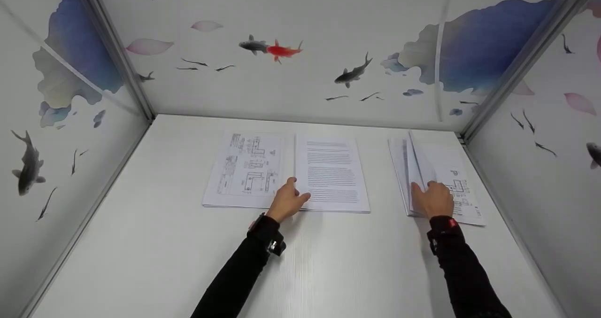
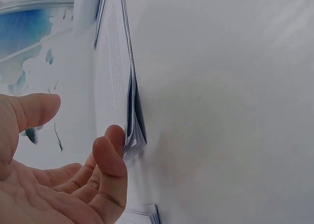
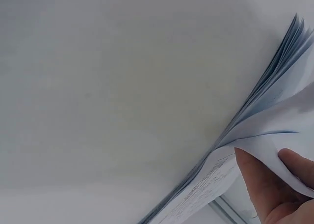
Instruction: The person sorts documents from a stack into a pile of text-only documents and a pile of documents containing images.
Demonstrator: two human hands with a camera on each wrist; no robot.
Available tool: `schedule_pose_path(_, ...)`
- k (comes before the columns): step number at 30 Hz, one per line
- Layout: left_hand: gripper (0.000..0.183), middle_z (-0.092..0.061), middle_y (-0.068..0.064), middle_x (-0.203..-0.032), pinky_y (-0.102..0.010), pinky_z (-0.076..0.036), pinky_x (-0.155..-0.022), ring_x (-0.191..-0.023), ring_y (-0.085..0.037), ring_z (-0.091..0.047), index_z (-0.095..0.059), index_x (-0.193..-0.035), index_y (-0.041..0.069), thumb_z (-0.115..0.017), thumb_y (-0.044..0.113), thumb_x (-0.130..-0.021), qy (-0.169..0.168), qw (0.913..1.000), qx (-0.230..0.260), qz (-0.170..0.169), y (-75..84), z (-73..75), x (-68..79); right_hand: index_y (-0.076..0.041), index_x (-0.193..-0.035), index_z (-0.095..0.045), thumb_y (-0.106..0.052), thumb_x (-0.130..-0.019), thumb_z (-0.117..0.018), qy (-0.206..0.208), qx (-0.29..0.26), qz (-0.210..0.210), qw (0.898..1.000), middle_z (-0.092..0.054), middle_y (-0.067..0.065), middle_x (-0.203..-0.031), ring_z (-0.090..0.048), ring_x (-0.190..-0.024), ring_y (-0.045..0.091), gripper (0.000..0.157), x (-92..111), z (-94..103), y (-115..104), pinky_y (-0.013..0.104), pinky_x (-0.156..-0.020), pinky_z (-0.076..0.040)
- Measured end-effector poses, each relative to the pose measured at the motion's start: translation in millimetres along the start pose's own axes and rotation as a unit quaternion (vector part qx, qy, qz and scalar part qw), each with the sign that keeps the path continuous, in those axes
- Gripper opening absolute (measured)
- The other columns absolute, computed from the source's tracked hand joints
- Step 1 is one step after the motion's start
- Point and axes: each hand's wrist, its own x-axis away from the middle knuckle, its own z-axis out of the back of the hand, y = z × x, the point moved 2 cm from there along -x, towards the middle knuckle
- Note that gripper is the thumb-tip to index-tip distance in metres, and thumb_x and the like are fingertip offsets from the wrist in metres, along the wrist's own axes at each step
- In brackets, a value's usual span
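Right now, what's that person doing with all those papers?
A person is handling printed papers on a white table. The right hand pinches a lifted sheet of the partly opened stack on the right. The left hand is at the near edge of the text page, which lies beside a technical drawing page.

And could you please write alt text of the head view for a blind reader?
A person's right hand pinches a page of an open booklet on a white table; the left hand is at the near edge of a second booklet. Fish decorate the walls.
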Motion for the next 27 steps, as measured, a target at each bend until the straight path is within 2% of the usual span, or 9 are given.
schedule_pose_path(3, 0.072, -0.063, -0.02, -0.116, -0.042, -0.051, -0.088, -0.102, -0.028, -0.062, -0.031, -0.149, -0.002, -0.064, 0.03, -0.093, 0.001, 1.0, -0.001, 0.004, 0.5, -0.1, 0.0, 0.016, -0.121, -0.057, -0.05, -0.09, -0.062, -0.004, 0.01, -0.002, 1.0, -0.058, 0.039, -0.118, -0.057, -0.104, 0.055, 0.073, 1, -1.1, -1, 0.061, -0.086, -0.047)
schedule_pose_path(10, 0.074, -0.063, -0.02, -0.116, -0.042, -0.051, -0.088, -0.103, -0.029, -0.062, -0.03, -0.15, -0.002, -0.065, 0.031, -0.093, 0.0, 0.9999, 0.004, 0.011, 0.9, -0.7, -0.2, 0.019, -0.113, -0.055, -0.051, -0.084, -0.07, -0.012, 0.047, 0.003, 0.999, -0.053, 0.039, -0.115, -0.056, -0.096, 0.057, 0.078, 0, -4.0, -5, 0.061, -0.078, -0.048)
schedule_pose_path(13, 0.074, -0.063, -0.02, -0.116, -0.042, -0.051, -0.088, -0.103, -0.029, -0.062, -0.03, -0.15, -0.002, -0.065, 0.03, -0.093, 0.0, 0.9999, 0.008, 0.01, 0.7, -1.0, -0.1, 0.02, -0.11, -0.055, -0.043, -0.085, -0.066, -0.013, 0.049, 0.005, 0.999, -0.052, 0.038, -0.112, -0.057, -0.092, 0.056, 0.069, 0, -5.3, -5, 0.061, -0.076, -0.048)
schedule_pose_path(18, 0.072, -0.063, -0.019, -0.113, -0.041, -0.052, -0.083, -0.098, -0.027, -0.062, -0.032, -0.149, -0.001, -0.065, 0.03, -0.092, 0.003, 0.9999, 0.008, 0.008, -0.1, -0.7, 0.8, 0.017, -0.101, -0.058, -0.018, -0.086, -0.05, 0.008, 0.036, 0.015, 0.999, -0.056, 0.036, -0.1, -0.057, -0.088, 0.056, 0.039, 0, -4.5, -3, 0.063, -0.073, -0.046)
schedule_pose_path(21, 0.067, -0.064, -0.018, -0.11, -0.039, -0.051, -0.079, -0.092, -0.026, -0.062, -0.037, -0.146, 0.0, -0.065, 0.029, -0.093, 0.002, 1.0, 0.007, 0.002, -0.7, -0.4, 1.5, 0.013, -0.113, -0.057, -0.008, -0.087, -0.045, 0.019, 0.037, 0.032, 0.999, -0.06, 0.038, -0.099, -0.059, -0.086, 0.057, 0.036, 2, -4.1, -4, 0.064, -0.069, -0.046)
schedule_pose_path(25, 0.055, -0.065, -0.015, -0.104, -0.035, -0.051, -0.071, -0.082, -0.022, -0.062, -0.048, -0.138, 0.002, -0.064, 0.029, -0.093, -0.009, 0.9998, 0.013, -0.011, -0.3, -0.5, 1.7, 0.001, -0.143, -0.04, 0.0, -0.088, -0.043, 0.044, 0.047, 0.042, 0.997, -0.063, 0.036, -0.086, -0.061, -0.068, 0.05, 0.055, 7, -4.5, -11, 0.057, -0.054, -0.045)
schedule_pose_path(27, 0.049, -0.066, -0.013, -0.101, -0.032, -0.05, -0.068, -0.077, -0.019, -0.062, -0.051, -0.134, 0.002, -0.063, 0.029, -0.094, -0.017, 0.9994, 0.016, -0.027, 0.6, -0.7, 1.2, -0.004, -0.148, -0.035, 0.002, -0.088, -0.043, 0.065, 0.044, 0.043, 0.996, -0.063, 0.034, -0.08, -0.06, -0.062, 0.047, 0.061, 9, -4.1, -18, 0.054, -0.05, -0.043)
